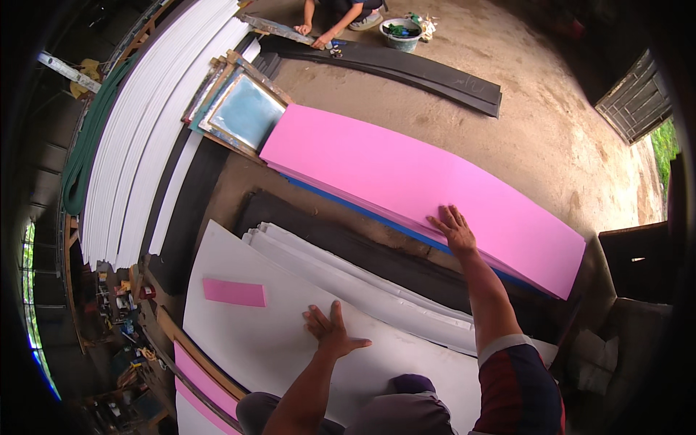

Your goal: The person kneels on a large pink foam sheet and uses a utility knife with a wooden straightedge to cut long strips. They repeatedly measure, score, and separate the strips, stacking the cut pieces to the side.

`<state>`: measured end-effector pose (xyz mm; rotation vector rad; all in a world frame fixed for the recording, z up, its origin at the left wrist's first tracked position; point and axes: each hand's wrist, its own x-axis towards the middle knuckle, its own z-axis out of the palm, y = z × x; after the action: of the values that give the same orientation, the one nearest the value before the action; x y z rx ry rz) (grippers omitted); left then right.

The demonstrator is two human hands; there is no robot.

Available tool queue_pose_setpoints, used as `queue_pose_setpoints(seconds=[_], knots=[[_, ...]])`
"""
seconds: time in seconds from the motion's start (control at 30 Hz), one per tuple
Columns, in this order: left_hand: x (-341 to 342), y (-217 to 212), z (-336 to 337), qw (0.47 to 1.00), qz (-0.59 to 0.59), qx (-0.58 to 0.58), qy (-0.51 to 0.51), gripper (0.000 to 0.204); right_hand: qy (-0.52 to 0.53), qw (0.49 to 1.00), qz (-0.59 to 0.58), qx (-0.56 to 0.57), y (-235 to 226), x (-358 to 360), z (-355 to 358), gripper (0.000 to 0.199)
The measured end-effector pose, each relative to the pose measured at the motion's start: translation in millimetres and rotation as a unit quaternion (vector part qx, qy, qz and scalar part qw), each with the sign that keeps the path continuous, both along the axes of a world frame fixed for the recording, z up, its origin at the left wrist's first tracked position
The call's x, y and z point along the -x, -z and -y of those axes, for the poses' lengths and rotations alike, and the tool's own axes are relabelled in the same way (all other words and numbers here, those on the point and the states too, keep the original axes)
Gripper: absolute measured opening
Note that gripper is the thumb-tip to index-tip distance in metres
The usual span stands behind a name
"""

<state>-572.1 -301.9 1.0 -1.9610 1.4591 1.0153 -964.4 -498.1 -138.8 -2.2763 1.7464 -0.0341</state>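
My left hand (330, 330) lies flat, fingers spread, on a large white sheet (246, 341) in front of me. A small pink rectangle (234, 292) rests on that sheet to the left of the hand. My right hand (453, 228) reaches forward and presses flat on the near edge of a long pink sheet (406, 174), which lies on top of a blue sheet (362, 212). Neither hand grips anything.
Black sheets (362, 250) and more white sheets (348, 279) lie between the two. Stacked white boards (152, 123) and a framed screen (245, 112) sit at left. Another person (330, 18) crouches at the far end by long black strips (406, 69) and a bucket (401, 32).
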Motion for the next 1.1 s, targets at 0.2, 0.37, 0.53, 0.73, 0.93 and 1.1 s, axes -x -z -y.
queue_pose_setpoints(seconds=[0.2, 0.37, 0.53, 0.73, 0.93, 1.1], knots=[[6, -8, 4, 1.0, 0.009, -0.01, -0.004, 0.159, 0.015, 0.999, 0.035, 0.012, 4, 2, -2, 0.072], [8, -4, 3, 1.0, 0.005, -0.01, -0.006, 0.16, -0.001, 0.998, 0.042, 0.04, 16, 15, -6, 0.075], [5, -1, -1, 1.0, -0.001, 0.005, -0.014, 0.162, -0.005, 0.999, 0.041, 0.027, 15, 16, -5, 0.077], [6, 0, 1, 1.0, -0.004, 0.004, -0.01, 0.163, 0.014, 0.999, 0.029, 0.025, 28, 16, -10, 0.072], [7, -6, 5, 1.0, -0.002, -0.01, -0.015, 0.162, 0.033, 0.999, 0.029, 0.003, 28, 7, -12, 0.067], [8, -9, 8, 1.0, 0.002, -0.014, -0.018, 0.161, 0.052, 0.998, 0.017, -0.014, 25, 2, -15, 0.064]])
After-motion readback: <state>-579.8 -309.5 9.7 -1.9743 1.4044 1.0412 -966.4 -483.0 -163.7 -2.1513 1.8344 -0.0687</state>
